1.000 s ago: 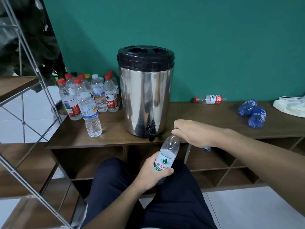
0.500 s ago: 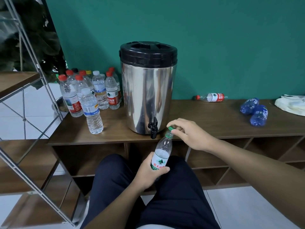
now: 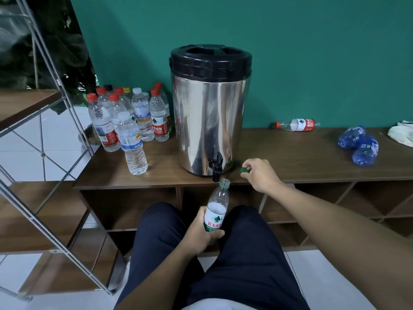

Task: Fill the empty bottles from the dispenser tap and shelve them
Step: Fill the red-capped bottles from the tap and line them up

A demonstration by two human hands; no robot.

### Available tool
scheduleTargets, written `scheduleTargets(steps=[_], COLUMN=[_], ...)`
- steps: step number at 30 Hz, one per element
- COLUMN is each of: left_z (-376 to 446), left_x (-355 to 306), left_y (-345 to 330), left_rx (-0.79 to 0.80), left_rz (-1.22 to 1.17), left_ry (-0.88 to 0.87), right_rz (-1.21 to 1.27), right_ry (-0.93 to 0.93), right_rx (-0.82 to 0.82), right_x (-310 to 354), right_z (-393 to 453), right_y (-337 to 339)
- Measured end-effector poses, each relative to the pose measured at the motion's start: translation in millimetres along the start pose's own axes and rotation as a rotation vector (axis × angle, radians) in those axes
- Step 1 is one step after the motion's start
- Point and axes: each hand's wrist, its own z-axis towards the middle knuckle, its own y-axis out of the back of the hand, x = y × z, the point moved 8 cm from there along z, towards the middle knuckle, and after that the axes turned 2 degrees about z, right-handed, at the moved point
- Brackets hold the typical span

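Note:
My left hand (image 3: 202, 233) grips an empty clear bottle (image 3: 218, 205) with a green and white label, upright above my lap. Its mouth is uncapped and sits just below the black tap (image 3: 216, 167) of the steel dispenser (image 3: 210, 113). My right hand (image 3: 259, 174) pinches the green cap (image 3: 244, 170) low over the wooden counter (image 3: 290, 162), to the right of the tap.
Several capped bottles (image 3: 131, 121) stand left of the dispenser. An empty red-labelled bottle (image 3: 296, 125) and two blue bottles (image 3: 357, 144) lie on the right, beside a white cloth (image 3: 402, 135). A metal-framed shelf (image 3: 33, 198) stands at left. Open cubbies run under the counter.
My right hand has taken the green cap off the bottle and moved it right, over the counter. The bottle now stands open under the tap.

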Motion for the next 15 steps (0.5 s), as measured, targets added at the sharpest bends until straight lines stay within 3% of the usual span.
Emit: scheduleTargets(steps=[9,15], left_z=[6.0,7.4], left_x=[19.4,21.3], left_y=[10.7,17.5], left_rx=[-0.022,-0.088], left_rz=[0.022,-0.027], left_ry=[0.054,0.095], right_rz=[0.056,0.318], right_ry=[0.029,0.17], right_rx=[-0.082,-0.176], right_x=[-1.3,59.7], right_z=[-5.6,-36.7], right_y=[0.2,28.4])
